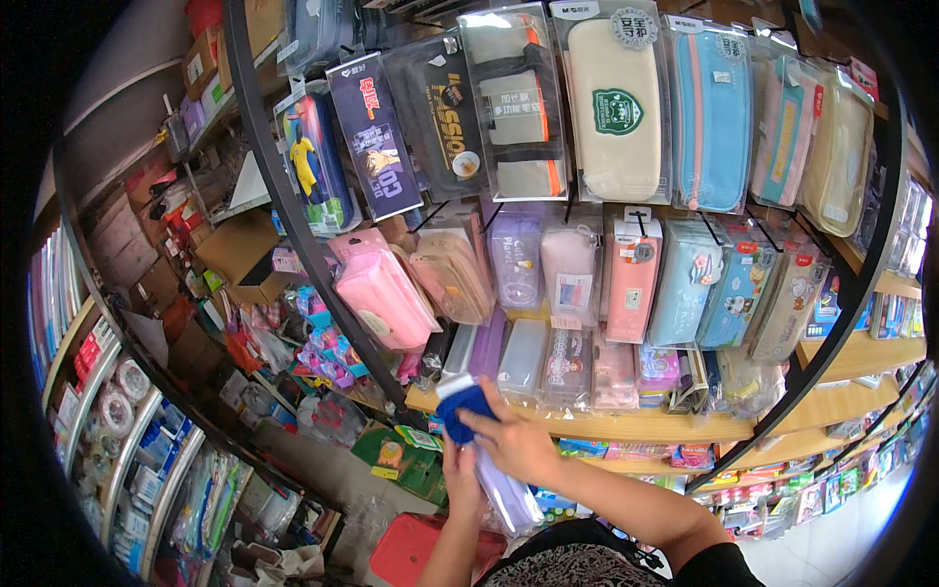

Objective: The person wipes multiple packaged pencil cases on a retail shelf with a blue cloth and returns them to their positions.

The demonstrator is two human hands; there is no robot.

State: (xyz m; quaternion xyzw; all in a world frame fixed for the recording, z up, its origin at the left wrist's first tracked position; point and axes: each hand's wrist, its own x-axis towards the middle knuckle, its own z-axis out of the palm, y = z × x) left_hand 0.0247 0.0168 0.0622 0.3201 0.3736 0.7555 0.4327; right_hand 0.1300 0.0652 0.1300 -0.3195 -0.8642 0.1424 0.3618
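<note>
A lavender pencil case in clear plastic (508,493) slants between my hands in front of my body. My left hand (462,477) grips its left side near the upper end. A folded dark blue cloth (466,412) with a white edge lies against that upper end, and my right hand (510,440) presses on it with the fingers spread. Just beyond my hands, a translucent pencil case (524,356) and a purple one (487,343) stand on a wooden shelf (623,425). Packaged pencil cases, one cream (616,110), hang above on hooks.
A black metal post (315,220) rises left of my hands. Below stand a red stool (411,550) and a green box (403,462). An open cardboard box (246,257) is farther left, and curved shelves with tape rolls (117,411) line the far left.
</note>
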